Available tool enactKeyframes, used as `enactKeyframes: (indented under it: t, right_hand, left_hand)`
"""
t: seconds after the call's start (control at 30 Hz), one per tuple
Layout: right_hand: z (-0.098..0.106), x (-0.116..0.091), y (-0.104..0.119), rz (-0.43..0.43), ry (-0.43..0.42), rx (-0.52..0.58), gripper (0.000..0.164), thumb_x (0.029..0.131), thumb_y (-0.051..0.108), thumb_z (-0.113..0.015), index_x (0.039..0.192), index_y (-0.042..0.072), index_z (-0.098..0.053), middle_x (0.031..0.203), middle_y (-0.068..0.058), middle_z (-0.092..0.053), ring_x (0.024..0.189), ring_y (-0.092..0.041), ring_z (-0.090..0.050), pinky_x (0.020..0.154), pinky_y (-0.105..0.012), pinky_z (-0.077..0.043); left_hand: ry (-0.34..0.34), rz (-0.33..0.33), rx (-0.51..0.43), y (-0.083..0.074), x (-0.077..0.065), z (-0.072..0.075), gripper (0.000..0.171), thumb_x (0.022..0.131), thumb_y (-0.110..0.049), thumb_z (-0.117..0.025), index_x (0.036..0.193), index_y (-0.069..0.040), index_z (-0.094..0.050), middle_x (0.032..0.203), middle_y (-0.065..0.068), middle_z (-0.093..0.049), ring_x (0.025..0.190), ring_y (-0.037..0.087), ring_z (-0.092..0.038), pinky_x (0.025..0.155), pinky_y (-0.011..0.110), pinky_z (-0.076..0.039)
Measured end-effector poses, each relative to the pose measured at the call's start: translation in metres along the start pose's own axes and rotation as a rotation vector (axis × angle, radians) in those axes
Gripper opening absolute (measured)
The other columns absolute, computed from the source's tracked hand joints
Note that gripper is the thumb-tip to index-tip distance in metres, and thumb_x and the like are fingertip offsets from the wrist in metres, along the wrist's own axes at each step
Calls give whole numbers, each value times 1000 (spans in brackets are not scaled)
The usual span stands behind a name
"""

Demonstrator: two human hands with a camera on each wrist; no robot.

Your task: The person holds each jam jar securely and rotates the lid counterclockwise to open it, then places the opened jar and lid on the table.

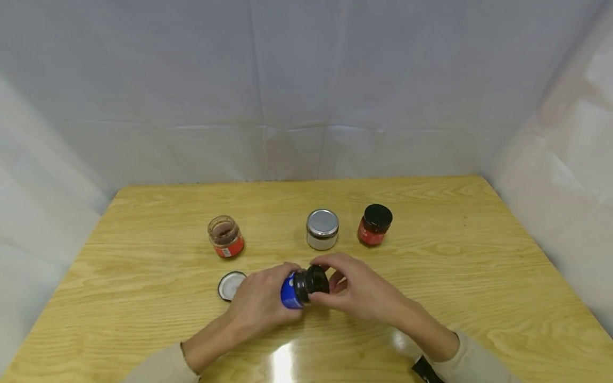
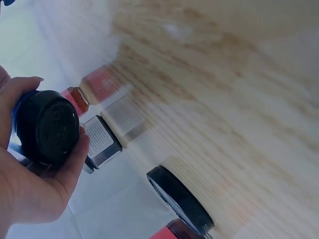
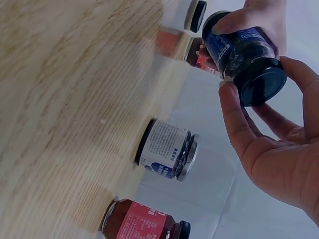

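My left hand (image 1: 261, 298) grips a glass jar with a blue label (image 1: 290, 292), tilted on its side above the table with its mouth end toward the right. Its black lid (image 3: 262, 84) is on that end. The thumb and fingers of my right hand (image 1: 359, 290) hold this lid by its rim. In the left wrist view, the jar's dark base (image 2: 57, 130) faces the camera within the curled left hand. Beside the left hand, a loose lid (image 1: 230, 286) lies with its pale inside up, partly hidden by the fingers.
An open jar with a red label (image 1: 228, 246) stands on the table (image 1: 143, 255) at left. Behind the hands is a silver-lidded jar (image 1: 323, 226); to its right stands a black-lidded jar with a red label (image 1: 374, 226). A small black object (image 1: 424, 368) shows beside the right sleeve.
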State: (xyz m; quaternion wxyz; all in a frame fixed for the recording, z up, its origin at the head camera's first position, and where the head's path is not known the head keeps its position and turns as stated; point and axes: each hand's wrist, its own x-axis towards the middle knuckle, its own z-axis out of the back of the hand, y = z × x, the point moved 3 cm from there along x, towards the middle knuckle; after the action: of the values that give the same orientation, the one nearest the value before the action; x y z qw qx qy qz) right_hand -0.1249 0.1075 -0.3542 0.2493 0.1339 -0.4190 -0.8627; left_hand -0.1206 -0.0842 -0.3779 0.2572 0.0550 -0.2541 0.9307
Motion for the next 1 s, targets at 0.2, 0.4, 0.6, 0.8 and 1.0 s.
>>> enactKeyframes:
  t: [0.2,0.4,0.6,0.8,1.0]
  right_hand:
    - [1,-1,-1,18,10,-6,57,83,39,-74,132,19,-53,117,8,-54,89,-8,-57,80,-26,-50]
    - [1,-1,-2,-92,-10,7,64,85,53,-65,138,22,-47,126,5,-52,90,-7,-58,78,-28,-51]
    - [-1,1,-1,-127,-32,33,59,86,53,-63,133,18,-53,119,3,-57,83,-7,-61,69,-27,-51]
    - [-1,1,0,-70,-50,7,56,86,48,-67,129,13,-57,114,5,-59,82,-7,-60,69,-26,-52]
    - [-1,-1,-1,-14,-42,-1,53,85,43,-70,129,16,-56,114,7,-56,87,-8,-58,78,-28,-51]
  left_hand:
    - [3,7,2,0,-1,-1,56,61,-32,-83,109,-13,-62,89,-3,-65,68,9,-57,57,25,-45]
    - [-14,-2,39,1,0,-1,62,61,-35,-84,114,-11,-63,97,0,-67,73,12,-61,59,27,-47]
    - [-27,-21,64,0,-1,0,61,61,-37,-83,114,-12,-64,94,-1,-67,72,11,-60,58,27,-47]
    - [-32,-35,93,0,0,0,61,61,-39,-83,113,-13,-65,94,0,-67,77,12,-60,60,28,-48]
    - [-21,-30,98,0,0,0,62,60,-40,-83,114,-14,-66,95,1,-67,79,12,-58,61,29,-48]
